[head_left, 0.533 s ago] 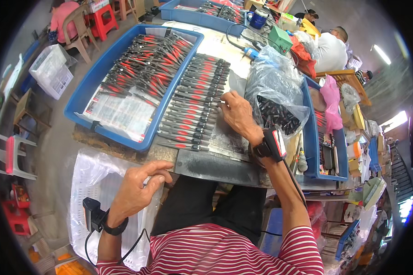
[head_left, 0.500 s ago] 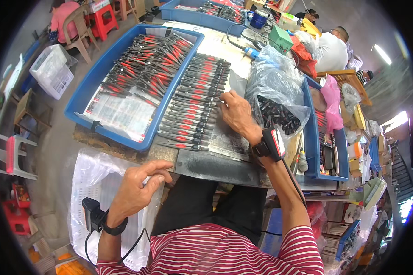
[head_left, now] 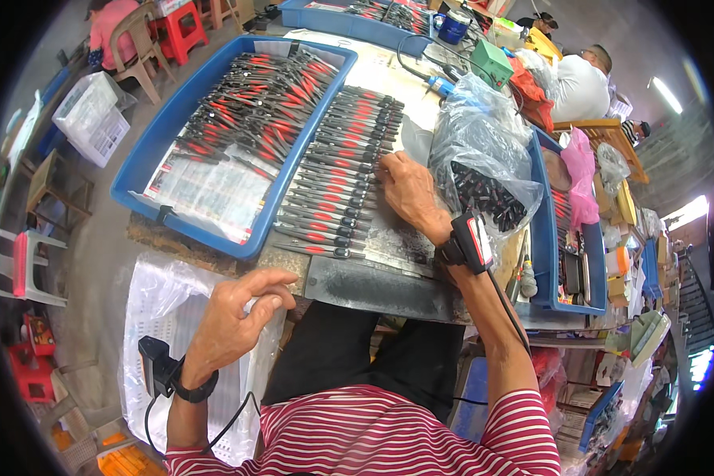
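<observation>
on the table (head_left: pixel 373 289) sits a long blue tray (head_left: pixel 214 240) heaped with slim red-and-black tools (head_left: pixel 254 99), then to its right a row of like tools (head_left: pixel 339 173) and a clear plastic bag (head_left: pixel 477 119). the right hand (head_left: pixel 411 190) is half curled, fingertips at the row's right-hand ends, its grip hidden; the left hand (head_left: pixel 242 313) bends loosely near the table's front edge, something pale between thumb and fingers too small to identify.
</observation>
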### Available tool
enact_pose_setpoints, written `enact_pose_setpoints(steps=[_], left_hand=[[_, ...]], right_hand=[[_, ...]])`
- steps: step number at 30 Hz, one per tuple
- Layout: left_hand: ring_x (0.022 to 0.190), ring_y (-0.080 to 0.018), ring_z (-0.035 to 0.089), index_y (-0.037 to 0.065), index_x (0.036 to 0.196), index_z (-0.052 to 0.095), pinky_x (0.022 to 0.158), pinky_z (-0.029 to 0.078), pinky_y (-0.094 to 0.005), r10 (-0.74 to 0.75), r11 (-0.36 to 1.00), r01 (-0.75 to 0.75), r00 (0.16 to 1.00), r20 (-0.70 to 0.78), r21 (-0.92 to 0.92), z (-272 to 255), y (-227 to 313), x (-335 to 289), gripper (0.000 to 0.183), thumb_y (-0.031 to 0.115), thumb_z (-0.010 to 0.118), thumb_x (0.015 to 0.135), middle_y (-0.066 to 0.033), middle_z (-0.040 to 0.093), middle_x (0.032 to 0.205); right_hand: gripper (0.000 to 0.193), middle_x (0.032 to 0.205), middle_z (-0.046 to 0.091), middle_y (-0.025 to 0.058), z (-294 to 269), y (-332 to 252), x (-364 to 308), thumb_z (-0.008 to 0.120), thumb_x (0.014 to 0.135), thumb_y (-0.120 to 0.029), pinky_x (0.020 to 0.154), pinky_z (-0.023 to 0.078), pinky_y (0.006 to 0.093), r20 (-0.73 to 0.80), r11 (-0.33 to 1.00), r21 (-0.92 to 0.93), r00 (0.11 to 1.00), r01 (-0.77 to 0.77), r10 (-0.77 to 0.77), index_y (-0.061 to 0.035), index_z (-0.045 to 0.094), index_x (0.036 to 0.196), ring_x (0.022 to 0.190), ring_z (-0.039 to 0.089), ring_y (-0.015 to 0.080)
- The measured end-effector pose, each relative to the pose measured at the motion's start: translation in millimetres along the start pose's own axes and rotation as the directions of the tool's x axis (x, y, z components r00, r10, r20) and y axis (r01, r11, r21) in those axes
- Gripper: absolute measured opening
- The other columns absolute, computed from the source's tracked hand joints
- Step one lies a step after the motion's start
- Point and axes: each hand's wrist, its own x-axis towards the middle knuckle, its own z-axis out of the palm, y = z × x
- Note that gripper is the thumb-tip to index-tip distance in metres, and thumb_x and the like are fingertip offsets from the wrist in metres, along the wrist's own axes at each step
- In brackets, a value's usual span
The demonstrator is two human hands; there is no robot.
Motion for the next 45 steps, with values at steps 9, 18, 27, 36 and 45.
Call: enact_pose_setpoints(steps=[9, 18, 27, 36, 45], left_hand=[[0.080, -0.0178, 0.064, -0.001, 0.111, 0.060, 0.076, 0.048, -0.0293, 0.013, 1.000, -0.012, 0.999, -0.043, 0.026, -7.7, 4.6, 0.4, 0.029, 0.002, 0.053, 0.084, -0.0105, 0.069, 0.083], [0.079, -0.0200, 0.066, -0.002, 0.112, 0.059, 0.074, 0.051, -0.0299, 0.055, 0.996, -0.053, 0.998, -0.027, 0.068, -5.6, -1.2, 1.6, 0.029, 0.000, 0.051, 0.084, -0.0133, 0.069, 0.083], [0.079, -0.0200, 0.067, -0.002, 0.112, 0.059, 0.074, 0.051, -0.0299, 0.050, 0.997, -0.048, 0.999, -0.023, 0.067, -3.8, -2.4, 2.4, 0.029, 0.001, 0.051, 0.084, -0.0133, 0.069, 0.082], [0.079, -0.0181, 0.065, -0.002, 0.113, 0.058, 0.075, 0.050, -0.0294, 0.016, 0.999, -0.015, 1.000, -0.018, 0.033, -4.0, -6.2, 1.6, 0.029, 0.001, 0.052, 0.085, -0.0126, 0.068, 0.082], [0.079, -0.0172, 0.065, -0.001, 0.112, 0.059, 0.074, 0.050, -0.0291, 0.002, 1.000, -0.001, 1.000, -0.024, 0.018, -4.0, -10.4, -0.4, 0.028, 0.001, 0.052, 0.085, -0.0121, 0.069, 0.082]], right_hand=[[0.004, 0.083, 0.059, 0.0182, 1.4, 4.9, 0.7, 0.054, 0.078, 0.000, 0.067, 0.045, 0.0455, 0.041, 0.999, 0.019, 0.999, 0.030, -0.031, 0.0001, 0.056, 0.082, 0.077, 0.059, 0.0385], [0.007, 0.080, 0.057, 0.0166, -1.6, 6.5, 3.4, 0.050, 0.076, 0.004, 0.067, 0.045, 0.0441, 0.050, 0.983, -0.019, 0.982, 0.181, -0.180, 0.0002, 0.052, 0.081, 0.075, 0.057, 0.0362], [0.010, 0.083, 0.057, 0.0158, -1.1, 4.3, 3.2, 0.050, 0.074, 0.005, 0.068, 0.045, 0.0440, 0.051, 0.987, -0.035, 0.987, 0.154, -0.152, 0.0006, 0.053, 0.083, 0.078, 0.057, 0.0366], [0.002, 0.082, 0.059, 0.0185, -1.5, 5.4, 3.1, 0.052, 0.076, 0.001, 0.067, 0.045, 0.0452, 0.090, 0.995, 0.000, 0.990, 0.104, -0.104, 0.0012, 0.053, 0.078, 0.076, 0.058, 0.0387], [0.005, 0.084, 0.061, 0.0192, -0.4, 4.4, 5.0, 0.054, 0.077, -0.002, 0.069, 0.045, 0.0462, 0.070, 0.997, -0.005, 0.995, 0.077, -0.076, 0.0012, 0.056, 0.081, 0.078, 0.059, 0.0387]])
